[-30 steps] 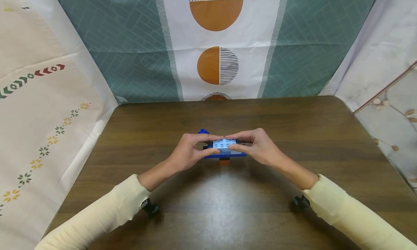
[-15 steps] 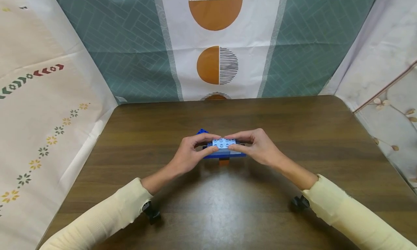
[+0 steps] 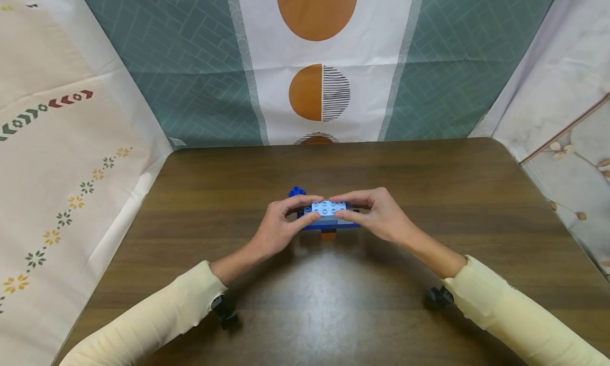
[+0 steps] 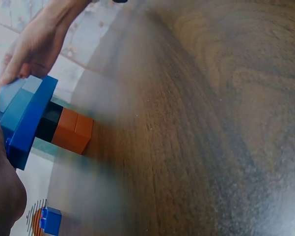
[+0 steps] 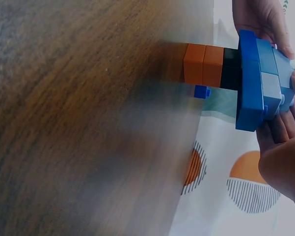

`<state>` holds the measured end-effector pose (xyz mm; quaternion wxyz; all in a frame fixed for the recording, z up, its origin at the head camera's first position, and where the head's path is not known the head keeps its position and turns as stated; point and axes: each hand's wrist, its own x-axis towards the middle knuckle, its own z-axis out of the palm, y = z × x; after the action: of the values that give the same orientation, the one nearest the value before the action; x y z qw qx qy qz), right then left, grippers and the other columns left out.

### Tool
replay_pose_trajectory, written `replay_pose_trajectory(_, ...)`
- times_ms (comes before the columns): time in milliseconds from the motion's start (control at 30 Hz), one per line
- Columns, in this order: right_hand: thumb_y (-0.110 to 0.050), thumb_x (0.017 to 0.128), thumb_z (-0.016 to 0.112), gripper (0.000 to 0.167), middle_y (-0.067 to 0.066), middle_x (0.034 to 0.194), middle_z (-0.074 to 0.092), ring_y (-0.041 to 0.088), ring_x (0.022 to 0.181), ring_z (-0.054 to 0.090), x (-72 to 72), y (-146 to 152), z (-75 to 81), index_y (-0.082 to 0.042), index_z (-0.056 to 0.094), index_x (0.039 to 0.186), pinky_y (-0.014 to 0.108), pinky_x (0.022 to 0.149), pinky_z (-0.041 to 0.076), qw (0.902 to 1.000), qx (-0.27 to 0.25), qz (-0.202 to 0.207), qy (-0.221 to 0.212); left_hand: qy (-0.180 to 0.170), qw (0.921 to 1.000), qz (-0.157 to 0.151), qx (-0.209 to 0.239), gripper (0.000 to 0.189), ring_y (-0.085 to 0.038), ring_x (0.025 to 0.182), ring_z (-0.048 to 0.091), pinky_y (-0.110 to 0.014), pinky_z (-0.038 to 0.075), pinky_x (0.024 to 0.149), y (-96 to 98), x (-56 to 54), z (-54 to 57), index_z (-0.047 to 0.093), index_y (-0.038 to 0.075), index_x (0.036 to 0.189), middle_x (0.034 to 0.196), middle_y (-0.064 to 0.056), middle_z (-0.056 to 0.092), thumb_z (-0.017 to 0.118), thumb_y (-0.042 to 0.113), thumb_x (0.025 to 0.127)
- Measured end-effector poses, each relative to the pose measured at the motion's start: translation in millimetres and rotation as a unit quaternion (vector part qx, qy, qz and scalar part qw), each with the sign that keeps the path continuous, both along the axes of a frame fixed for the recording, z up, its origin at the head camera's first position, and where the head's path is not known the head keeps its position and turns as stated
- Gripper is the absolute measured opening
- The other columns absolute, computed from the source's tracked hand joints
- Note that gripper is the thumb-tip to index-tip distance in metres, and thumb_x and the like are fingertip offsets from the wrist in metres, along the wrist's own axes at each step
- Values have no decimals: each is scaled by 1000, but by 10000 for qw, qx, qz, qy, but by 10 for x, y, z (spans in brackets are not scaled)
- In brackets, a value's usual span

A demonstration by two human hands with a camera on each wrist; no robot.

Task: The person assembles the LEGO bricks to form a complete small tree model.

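A stack of toy bricks stands upright near the middle of the table. At its top is a light blue brick (image 3: 329,207) with studs facing up. My left hand (image 3: 276,225) pinches its left end between thumb and fingers, and my right hand (image 3: 381,215) pinches its right end the same way. Under it, the right wrist view shows a layer of lighter and mid-blue bricks, then a long dark blue brick (image 5: 250,91). A black brick (image 4: 49,120) and orange bricks (image 4: 74,130) form the narrow base. Fingers hide parts of the upper layers.
A loose dark blue brick (image 3: 297,191) lies on the wooden table (image 3: 429,180) behind the stack, to the left. Patterned cloth (image 3: 200,90) hangs beyond the back edge, with more cloth at both sides. A black device (image 3: 225,312) is strapped at each wrist.
My left thumb has shifted up onto the light blue brick's near left edge, and the left hand has drawn slightly left. The right hand and the stack stay nearly still.
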<state>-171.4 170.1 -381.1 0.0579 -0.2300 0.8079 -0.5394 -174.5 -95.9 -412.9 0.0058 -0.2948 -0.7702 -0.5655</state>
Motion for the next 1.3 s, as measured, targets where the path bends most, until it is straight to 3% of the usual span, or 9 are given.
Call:
replay_pose_trajectory(200,-19,95,83,32,3,124,76,21,107,73,-3,-3,-1,-13,80,126,31,84,62,10000,-24,36,1,5,9998,-63,-212,35,-16,114,70,-46,59,96,-34,-21,46,74,18,135,130,5,74,78,19,100)
replay_pose_trajectory(333,-19,96,83,31,4,126,76,23,106,73,0,0,-5,-14,80,127,31,85,62,10000,7,9,-26,75,9995,-58,-288,36,-18,126,66,-48,54,105,-93,-99,51,70,18,142,138,4,70,70,23,106)
replay_pose_trajectory(433,-19,96,83,32,5,128,75,23,107,73,1,2,-10,-14,80,127,31,89,61,10000,49,-32,-58,224,9989,239,-326,38,-20,132,63,-49,49,111,-174,-219,18,64,19,148,144,5,67,63,25,110)
replay_pose_trajectory(567,-20,95,84,32,4,128,75,24,108,72,2,-3,-4,-16,80,126,32,91,61,9998,113,-109,-88,396,9952,706,-548,46,-28,132,63,-52,49,111,-304,-396,-52,58,19,153,149,3,63,67,25,108)
replay_pose_trajectory(733,-21,95,84,31,4,129,75,24,108,71,10,-8,8,-17,80,126,35,92,61,9997,174,-157,-99,131,9901,941,-1031,62,-36,137,59,-53,47,113,-419,-529,-169,51,13,158,157,-5,56,76,20,102)
replay_pose_trajectory(867,-21,96,83,32,5,130,74,25,108,71,10,-7,10,-17,80,127,36,92,61,9997,169,-126,-109,-192,9834,1039,-1472,67,-32,139,58,-49,45,115,-438,-580,-257,49,10,159,157,-9,55,78,21,100)
replay_pose_trajectory(1000,-21,96,83,32,4,130,74,25,108,71,10,0,7,-18,80,127,36,93,60,9997,179,-123,-128,-294,9779,1091,-1760,69,-30,137,60,-48,45,116,-413,-620,-339,49,8,159,155,-12,57,80,22,98)
replay_pose_trajectory(1300,-21,96,83,32,4,129,74,24,109,71,6,3,2,-17,80,127,40,93,61,9998,144,-102,-80,-168,9679,1441,-2055,67,-29,129,65,-51,39,117,-312,-637,-405,57,9,153,147,-8,65,84,28,95)
